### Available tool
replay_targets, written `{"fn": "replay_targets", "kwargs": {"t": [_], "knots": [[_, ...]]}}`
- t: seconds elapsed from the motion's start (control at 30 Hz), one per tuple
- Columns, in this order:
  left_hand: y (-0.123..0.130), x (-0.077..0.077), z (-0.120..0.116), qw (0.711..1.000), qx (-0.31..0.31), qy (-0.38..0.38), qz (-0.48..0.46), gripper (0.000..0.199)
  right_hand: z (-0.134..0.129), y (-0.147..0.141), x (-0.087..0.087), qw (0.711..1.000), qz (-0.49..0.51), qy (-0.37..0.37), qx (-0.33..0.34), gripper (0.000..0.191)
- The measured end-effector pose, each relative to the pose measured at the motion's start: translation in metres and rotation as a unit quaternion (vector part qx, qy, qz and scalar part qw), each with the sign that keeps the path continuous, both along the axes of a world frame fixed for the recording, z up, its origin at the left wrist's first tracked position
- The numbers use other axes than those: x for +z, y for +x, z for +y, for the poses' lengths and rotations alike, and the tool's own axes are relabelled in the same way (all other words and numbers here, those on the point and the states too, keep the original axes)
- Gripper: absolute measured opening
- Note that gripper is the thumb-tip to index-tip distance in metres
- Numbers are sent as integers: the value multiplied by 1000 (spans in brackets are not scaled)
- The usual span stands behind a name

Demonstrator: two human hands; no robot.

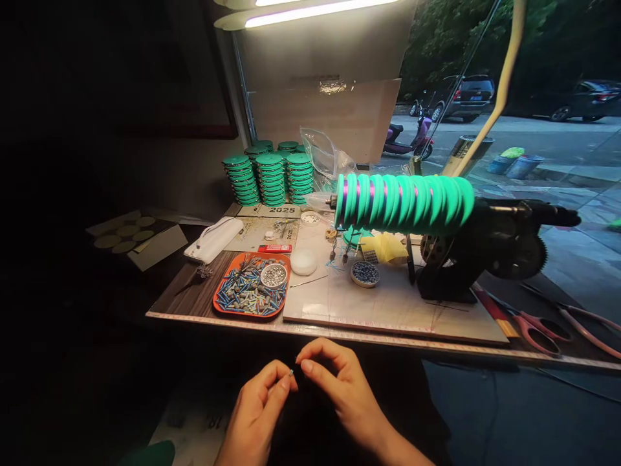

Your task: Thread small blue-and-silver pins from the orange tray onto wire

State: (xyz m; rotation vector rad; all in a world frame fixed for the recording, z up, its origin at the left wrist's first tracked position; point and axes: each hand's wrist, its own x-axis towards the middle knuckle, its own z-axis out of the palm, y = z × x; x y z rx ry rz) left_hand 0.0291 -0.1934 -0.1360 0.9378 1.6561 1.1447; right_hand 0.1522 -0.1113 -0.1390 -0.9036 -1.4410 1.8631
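Note:
My left hand (262, 404) is in front of the table edge, thumb and forefinger pinched on a small shiny metal piece (291, 373). Just to its right, my right hand (347, 388) has thumb and forefinger curled close together. A tiny dark speck shows at its fingertips, too small to name. The hands are apart by a narrow gap. Above them on the table sits an orange tray (219, 309) of small blue, grey and pale pieces, with a white cup (262, 278) of silvery beads inside. A round dish (365, 283) of dark beads stands further right.
A black geared machine (449, 275) carries a row of green foam spools (402, 202). Stacked green spools (272, 175) stand behind. Scissors (538, 330) lie at right, a white case (213, 239) at left. A round white container (303, 262) stands beside the tray.

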Motion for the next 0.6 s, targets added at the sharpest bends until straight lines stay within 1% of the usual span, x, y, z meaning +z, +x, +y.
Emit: {"fn": "replay_targets", "kwargs": {"t": [0.1, 0.23, 0.6], "knots": [[-1, 1, 0, 1000, -11, 1, 17, 36, 0, 0, 0, 1000, 2, -11, 8, 28], [-1, 2, 0, 1000, -21, -2, 14, 35, 0, -1, 0, 1000, -1, -16, 14, 29], [2, 7, 0, 999, 3, -3, 34, 33, 1, -1, 0, 1000, -11, 1, 14, 26]]}}
